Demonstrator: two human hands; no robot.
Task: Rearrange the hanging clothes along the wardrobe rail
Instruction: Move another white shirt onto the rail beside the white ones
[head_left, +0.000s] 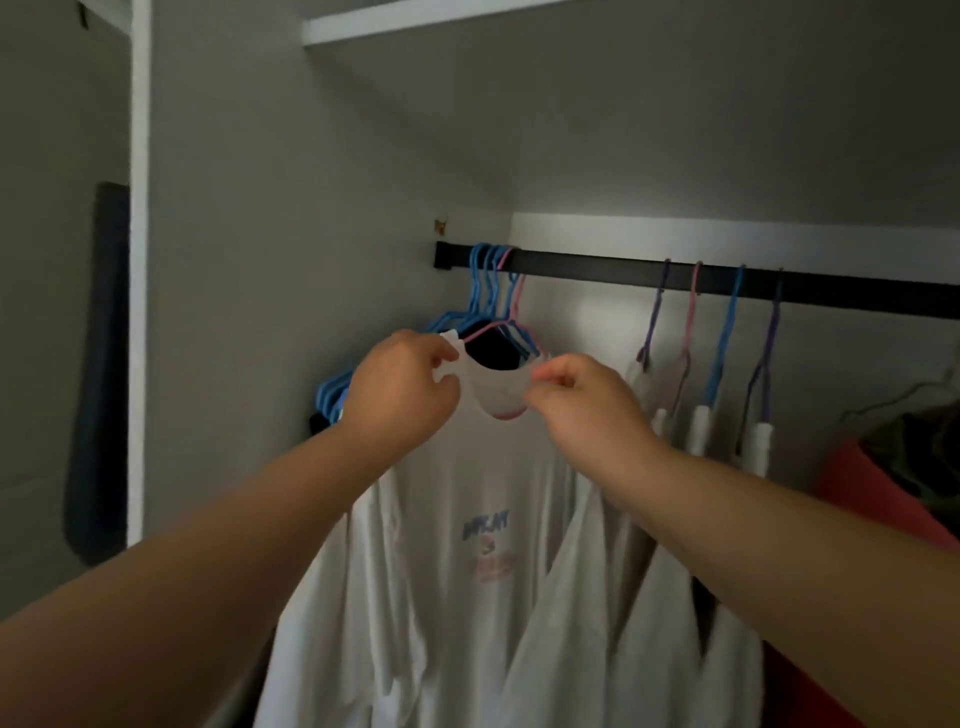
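A black wardrobe rail (597, 267) runs from the left wall to the right edge. A white printed T-shirt (467, 545) hangs on a pink hanger (511, 306) near the rail's left end. My left hand (402, 387) pinches the left side of its collar. My right hand (587, 397) pinches the collar's right side. Behind the shirt, several blue hangers (483, 283) are bunched at the rail's left end. Further right, white garments (696, 597) hang on purple, pink and blue hangers (727, 332).
A red garment (872, 499) and dark clothes hang at the far right. The grey wardrobe side wall (311, 260) stands close on the left, with a white shelf (415, 21) overhead. A dark cloth (98, 374) hangs outside the white frame on the left.
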